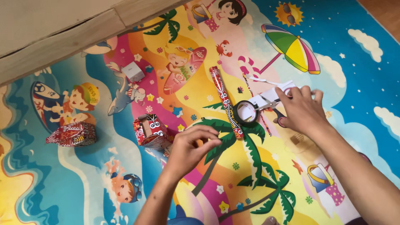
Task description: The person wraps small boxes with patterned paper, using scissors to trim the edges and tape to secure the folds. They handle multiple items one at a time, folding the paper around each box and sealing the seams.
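Both forearms come in from the bottom edge, over a bright cartoon beach play mat. The left hand sits closest, wrist bent, fingers curled in with thumb and fingertips pinched together. Looks like it's nipping something small and thin, maybe a bit of tape, but honestly I can't make it out. It isn't gripping anything bigger.

Just left of that hand, almost touching the knuckles, is a half-wrapped small box in red patterned paper, one end still open.

The right hand reaches further out, arm stretched diagonally, palm down, fingers spread and pressed onto a white tape dispenser. Pink-handled scissors lie under the palm. Whether it's actually gripping the dispenser or just resting on it, can't tell.

Just left of the right hand's fingers, the dark tape roll sits on the dispenser's front end, touching a long roll of red wrapping paper that runs between the two hands.

Well off to the left hand's left is a finished red wrapped parcel, and further up a small white cube.
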